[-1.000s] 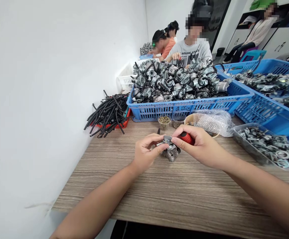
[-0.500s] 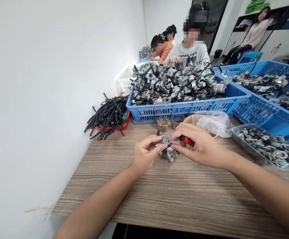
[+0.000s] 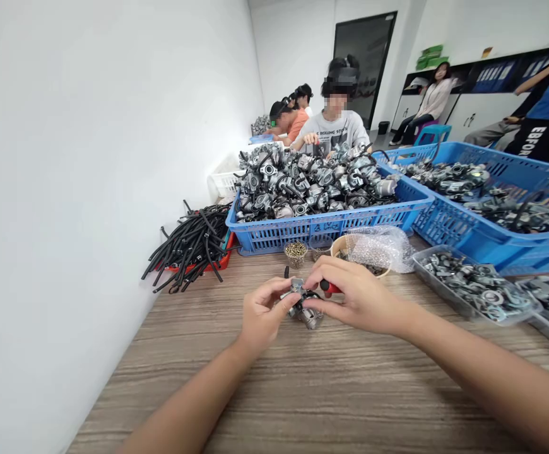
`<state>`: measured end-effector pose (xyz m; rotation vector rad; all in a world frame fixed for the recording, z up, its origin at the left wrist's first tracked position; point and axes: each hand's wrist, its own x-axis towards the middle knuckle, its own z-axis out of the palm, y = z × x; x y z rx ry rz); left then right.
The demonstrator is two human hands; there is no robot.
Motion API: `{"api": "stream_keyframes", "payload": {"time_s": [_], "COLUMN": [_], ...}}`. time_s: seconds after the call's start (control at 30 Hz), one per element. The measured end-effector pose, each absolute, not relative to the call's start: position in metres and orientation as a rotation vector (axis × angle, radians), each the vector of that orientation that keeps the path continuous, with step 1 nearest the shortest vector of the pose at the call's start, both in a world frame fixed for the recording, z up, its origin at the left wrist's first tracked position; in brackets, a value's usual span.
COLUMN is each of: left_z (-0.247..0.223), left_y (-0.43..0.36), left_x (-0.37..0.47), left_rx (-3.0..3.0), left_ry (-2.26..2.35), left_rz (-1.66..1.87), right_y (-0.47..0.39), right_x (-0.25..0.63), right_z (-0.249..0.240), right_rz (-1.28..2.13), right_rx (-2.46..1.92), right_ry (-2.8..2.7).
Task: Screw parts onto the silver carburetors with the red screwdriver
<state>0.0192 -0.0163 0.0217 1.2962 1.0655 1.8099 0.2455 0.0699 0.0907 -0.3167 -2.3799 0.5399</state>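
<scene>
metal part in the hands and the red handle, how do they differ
The metal part is silvery and irregular; the red handle has a black end and looks rounded. The left hand and right hand both touch the metal part; only the right hand holds the red handle. Both are partly hidden.

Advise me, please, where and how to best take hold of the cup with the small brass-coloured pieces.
The clear cup is probably best held around its outer wall, below the rim, coming from the near left: it stands upright and open, a second clear cup sits close on its right, and the blue crate stands behind.
</scene>
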Motion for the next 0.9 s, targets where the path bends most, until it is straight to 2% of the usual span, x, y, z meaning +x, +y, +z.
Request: {"api": "stream_keyframes", "payload": {"time_s": [0.9], "left_z": [0.0201], "left_y": [-0.0189], "left_x": [0.0220], "left_rx": [1.285], "left_ry": [1.228], "left_rz": [1.781], "right_y": [0.0670], "right_x": [0.2396], "right_z": [0.0851], "right_rz": [0.538], "right_rx": [-0.360], "right_ry": [-2.320]}}
